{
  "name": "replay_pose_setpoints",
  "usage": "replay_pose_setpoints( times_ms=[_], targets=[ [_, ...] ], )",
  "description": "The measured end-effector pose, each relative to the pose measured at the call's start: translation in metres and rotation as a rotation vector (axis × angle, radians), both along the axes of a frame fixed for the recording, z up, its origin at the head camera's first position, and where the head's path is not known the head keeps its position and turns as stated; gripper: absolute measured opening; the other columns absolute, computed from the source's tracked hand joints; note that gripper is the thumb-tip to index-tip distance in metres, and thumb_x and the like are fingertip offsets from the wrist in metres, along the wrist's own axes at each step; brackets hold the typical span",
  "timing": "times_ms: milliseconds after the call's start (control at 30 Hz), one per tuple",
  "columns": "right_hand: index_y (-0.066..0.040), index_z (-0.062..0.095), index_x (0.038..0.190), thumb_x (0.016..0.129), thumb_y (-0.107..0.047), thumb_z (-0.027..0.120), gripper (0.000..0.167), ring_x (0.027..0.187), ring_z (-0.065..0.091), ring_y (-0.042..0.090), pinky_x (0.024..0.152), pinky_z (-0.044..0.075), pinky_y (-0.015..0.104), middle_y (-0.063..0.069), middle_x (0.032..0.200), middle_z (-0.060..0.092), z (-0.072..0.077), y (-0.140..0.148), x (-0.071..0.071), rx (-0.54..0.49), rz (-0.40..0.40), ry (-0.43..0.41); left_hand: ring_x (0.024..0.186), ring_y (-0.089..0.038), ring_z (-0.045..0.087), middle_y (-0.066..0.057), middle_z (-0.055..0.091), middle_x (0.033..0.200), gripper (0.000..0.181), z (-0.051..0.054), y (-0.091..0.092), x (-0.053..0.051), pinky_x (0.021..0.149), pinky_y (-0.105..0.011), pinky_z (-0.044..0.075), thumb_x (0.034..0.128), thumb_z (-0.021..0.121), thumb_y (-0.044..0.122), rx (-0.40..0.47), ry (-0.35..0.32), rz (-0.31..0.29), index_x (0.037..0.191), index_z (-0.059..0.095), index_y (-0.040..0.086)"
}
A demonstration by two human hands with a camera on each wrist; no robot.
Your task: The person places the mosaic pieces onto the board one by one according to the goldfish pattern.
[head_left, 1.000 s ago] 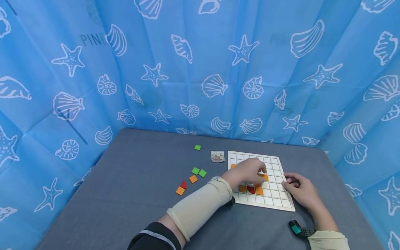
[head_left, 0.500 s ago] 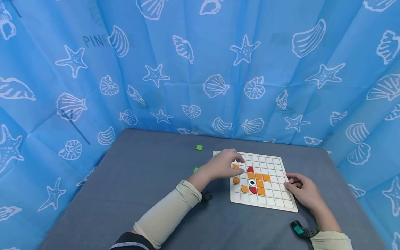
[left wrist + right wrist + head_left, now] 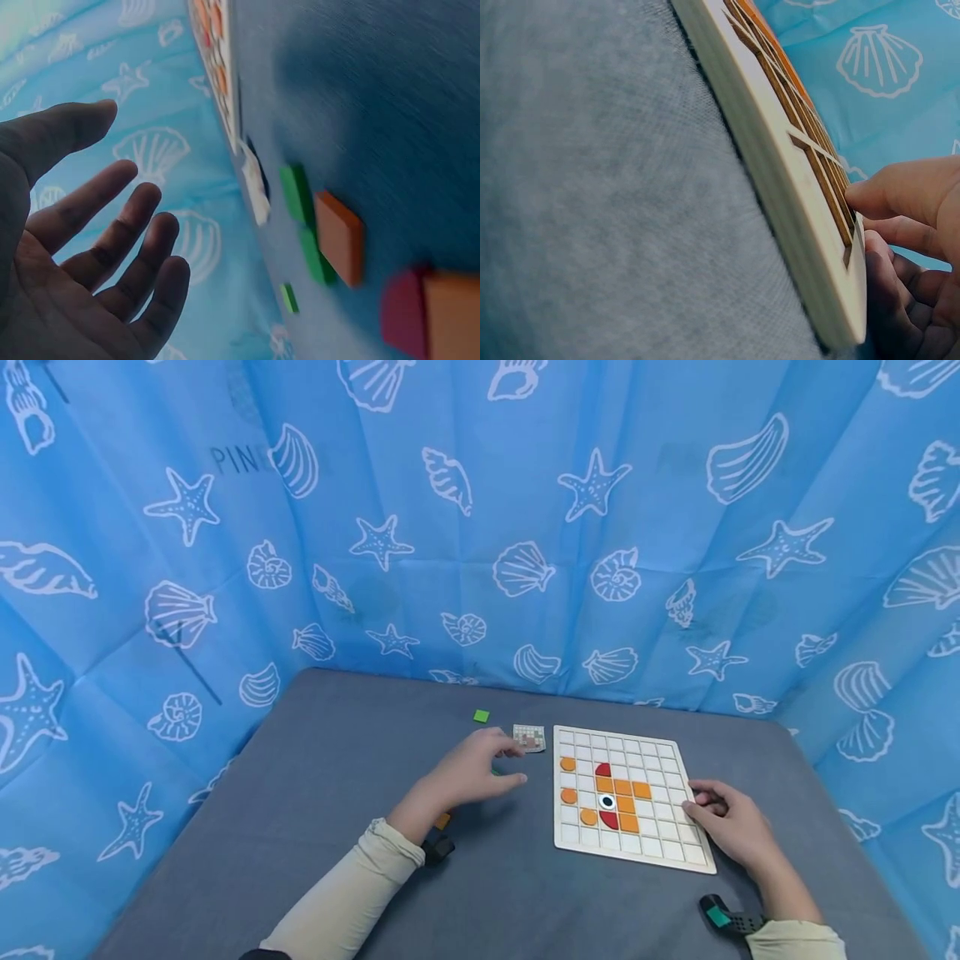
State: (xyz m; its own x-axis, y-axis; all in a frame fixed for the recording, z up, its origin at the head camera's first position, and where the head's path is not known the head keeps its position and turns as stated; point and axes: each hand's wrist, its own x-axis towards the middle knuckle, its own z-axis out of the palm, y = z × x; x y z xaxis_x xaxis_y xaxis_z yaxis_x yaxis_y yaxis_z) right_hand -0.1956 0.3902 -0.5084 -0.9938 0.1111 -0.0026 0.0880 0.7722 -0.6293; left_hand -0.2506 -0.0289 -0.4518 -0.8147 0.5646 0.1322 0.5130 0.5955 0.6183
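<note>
My left hand (image 3: 471, 768) hangs over the table left of the board, fingers spread and slightly bent, holding nothing. In the left wrist view the same hand (image 3: 97, 247) has an empty palm. The white grid board (image 3: 667, 843) carries orange squares (image 3: 627, 822), orange discs (image 3: 567, 796), red rounded pieces (image 3: 609, 820) and an eye piece (image 3: 607, 802). At the board's right edge, my right hand (image 3: 731, 822) grips it between thumb and curled fingers. Seen from the right wrist, the thumb of this hand (image 3: 911, 232) lies on top of the board (image 3: 780, 180).
A small picture card (image 3: 531, 737) lies between the left hand and the board. One green square (image 3: 482, 716) is at the back. Other green (image 3: 298, 193), orange (image 3: 339, 238) and red (image 3: 403, 315) pieces lie beside the left hand. A patterned blue curtain (image 3: 465, 577) stands behind the table.
My left hand has moved left off the board and out over the table, uncovering the coloured pieces on the grid. My right hand has stayed at the board's edge.
</note>
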Motion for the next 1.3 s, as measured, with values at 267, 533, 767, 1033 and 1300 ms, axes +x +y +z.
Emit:
replay_pose_setpoints(
  times_ms=[267,533,767,1033,1300],
  targets=[
    [0.006,0.058,0.141,0.103,-0.025,0.068,0.050,0.083,0.051,0.010,0.066,0.041,0.024,0.011,0.109,0.062,-0.002,-0.003,-0.001,0.002,-0.017,0.009,0.116,-0.030,0.065,-0.013,0.069,0.123,0.036,-0.009,-0.029,0.003,0.099,-0.046,0.055,0.0989,0.077,0.027,0.005,-0.023,0.031,0.128,0.074,0.006],
    [0.006,0.059,0.141,0.103,-0.026,0.069,0.051,0.084,0.051,0.011,0.067,0.040,0.024,0.011,0.109,0.063,-0.001,-0.003,-0.001,0.014,-0.020,0.005,0.110,-0.027,0.066,-0.010,0.070,0.118,0.033,-0.017,-0.046,0.009,0.094,-0.045,0.056,0.0974,0.079,0.027,0.001,-0.065,0.075,0.123,0.076,0.007],
    [0.006,0.059,0.141,0.103,-0.027,0.069,0.051,0.084,0.051,0.011,0.067,0.040,0.024,0.011,0.109,0.062,0.001,-0.003,-0.001,0.010,-0.023,-0.003,0.109,-0.026,0.066,-0.008,0.070,0.115,0.030,-0.021,-0.054,0.014,0.092,-0.044,0.056,0.0971,0.079,0.029,0.009,-0.082,0.101,0.121,0.077,0.010],
    [0.005,0.059,0.143,0.103,-0.029,0.069,0.053,0.087,0.052,0.015,0.068,0.041,0.025,0.010,0.110,0.062,0.003,-0.004,-0.004,0.000,-0.033,-0.035,0.105,-0.025,0.066,-0.007,0.070,0.112,0.028,-0.023,-0.059,0.011,0.089,-0.044,0.056,0.0965,0.080,0.026,0.015,-0.109,0.122,0.118,0.077,0.009],
    [0.006,0.058,0.142,0.103,-0.028,0.069,0.053,0.087,0.052,0.014,0.068,0.040,0.024,0.011,0.110,0.062,0.004,-0.003,-0.003,0.001,-0.033,-0.027,0.102,-0.020,0.066,-0.005,0.070,0.110,0.029,-0.025,-0.060,0.009,0.091,-0.046,0.056,0.0952,0.082,0.029,-0.031,-0.159,0.124,0.115,0.076,0.009]
  ],
)
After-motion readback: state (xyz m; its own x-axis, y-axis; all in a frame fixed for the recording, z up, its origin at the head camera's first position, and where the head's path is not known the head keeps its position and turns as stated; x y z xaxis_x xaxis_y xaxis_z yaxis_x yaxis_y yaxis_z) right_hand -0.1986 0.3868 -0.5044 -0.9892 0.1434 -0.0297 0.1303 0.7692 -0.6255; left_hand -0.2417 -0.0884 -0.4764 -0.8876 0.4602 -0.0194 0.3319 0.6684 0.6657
